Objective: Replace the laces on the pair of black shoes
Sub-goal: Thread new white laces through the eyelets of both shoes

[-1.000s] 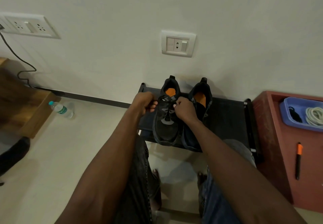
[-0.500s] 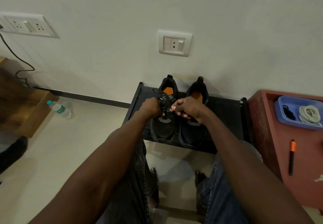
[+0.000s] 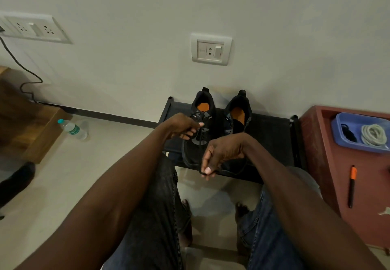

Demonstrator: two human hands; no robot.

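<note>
Sitting side by side on a low black fabric-topped shoe rack against the pale wall are two black lace-up sports shoes with orange insoles, toes toward the camera. The left-hand shoe carries a thin black lace through its eyelets; the right-hand shoe sits at its 3 o'clock, touching or just beside it — which, I cannot tell.

Left hand: at 9 o'clock of the left-hand shoe's tongue, fingers curled together at the upper eyelets, apparently pinching the lace there; the contact itself is dark and not clear.

Right hand: at 6 o'clock of the pair, over the toe area, wrist bent, thumb and fingertips pinched together on a loop of the black lace, which runs from the hand up toward the eyelets.

Surroundings — a red-brown wooden cabinet at 3 o'clock holds a blue plastic tray containing a coiled pale cord and a dark bundle. An orange-capped black pen lies on the cabinet. A clear plastic water bottle with a teal cap lies on the floor at 9 o'clock. A white wall socket plate is at 12 o'clock.
</note>
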